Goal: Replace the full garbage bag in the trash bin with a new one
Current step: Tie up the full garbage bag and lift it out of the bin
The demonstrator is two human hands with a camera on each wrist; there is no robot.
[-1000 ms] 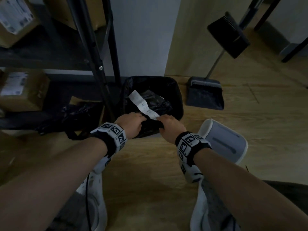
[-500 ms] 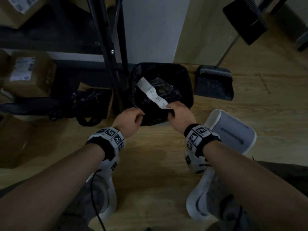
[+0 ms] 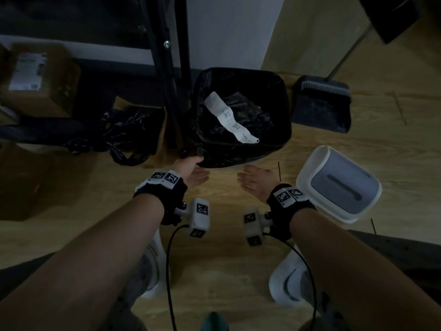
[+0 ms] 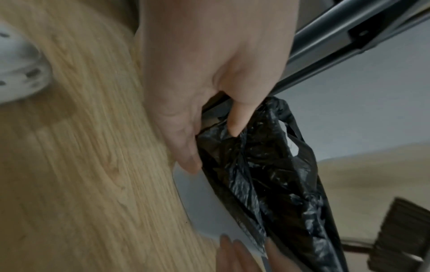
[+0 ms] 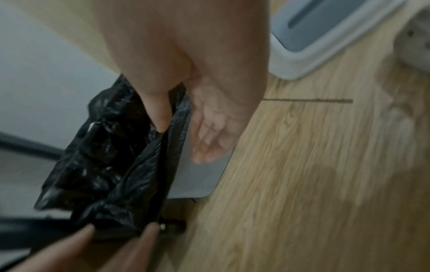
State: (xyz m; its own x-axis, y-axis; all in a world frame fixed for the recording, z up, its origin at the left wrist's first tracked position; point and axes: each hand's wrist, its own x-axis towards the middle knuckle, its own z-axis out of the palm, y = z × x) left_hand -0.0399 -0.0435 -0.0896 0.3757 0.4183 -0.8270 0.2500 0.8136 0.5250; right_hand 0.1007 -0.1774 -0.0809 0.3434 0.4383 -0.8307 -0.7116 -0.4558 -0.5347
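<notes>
Flanking the black garbage bag (image 3: pixel 241 154) at the bin's (image 4: pixel 204 202) near side: left hand (image 3: pixel 191 172); right hand (image 3: pixel 255 181); both loose-fingered, gripping nothing

Dustpan (image 3: pixel 322 108) right of bin; cardboard box (image 3: pixel 38 80) on shelf left.

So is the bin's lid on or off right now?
Off. The lid lies on the floor right of the trash bin, whose bag-lined top is open.
</notes>
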